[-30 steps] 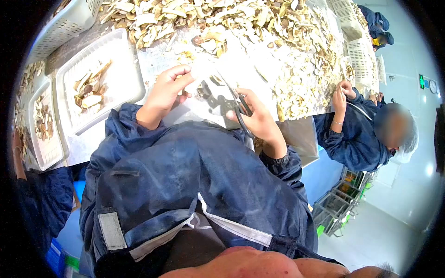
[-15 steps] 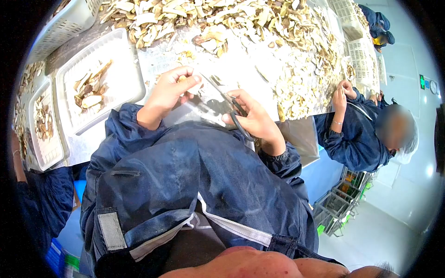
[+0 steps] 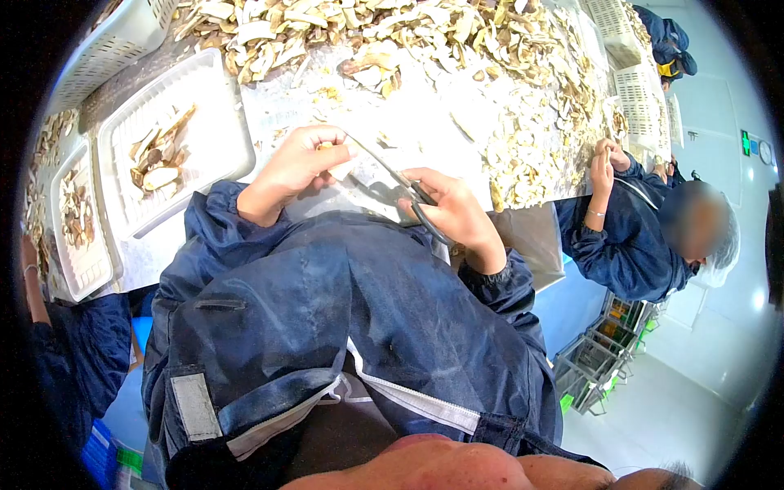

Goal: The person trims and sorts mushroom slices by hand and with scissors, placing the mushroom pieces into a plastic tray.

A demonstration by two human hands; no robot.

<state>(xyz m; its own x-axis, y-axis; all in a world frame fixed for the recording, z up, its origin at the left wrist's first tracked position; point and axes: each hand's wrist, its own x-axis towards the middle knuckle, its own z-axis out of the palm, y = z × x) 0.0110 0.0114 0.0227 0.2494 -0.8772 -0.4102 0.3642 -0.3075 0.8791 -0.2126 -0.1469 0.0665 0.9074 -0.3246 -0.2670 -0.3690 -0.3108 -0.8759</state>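
Note:
My left hand (image 3: 300, 167) is closed, with thumb and fingers pinching a small pale mushroom slice (image 3: 340, 170). My right hand (image 3: 454, 211) grips a pair of scissors (image 3: 388, 167) by its black handles. The slim metal blades point up and left, and their tips are close to the fingers of my left hand. Both hands are just above the near edge of the white table top (image 3: 433, 131). Part of the slice is hidden by my left fingers.
Dried mushroom slices (image 3: 441, 41) are heaped across the far side and right. A white tray (image 3: 237, 122) with several pieces stands left, beside a smaller tray (image 3: 102, 273). A perforated basket (image 3: 102, 69) is at upper left. A co-worker's hands (image 3: 603, 167) are at right.
The slice in my left hand now shows more, pointing downward below the fingers. My right hand and the scissors have shifted slightly, and the scissor handles look closer together.

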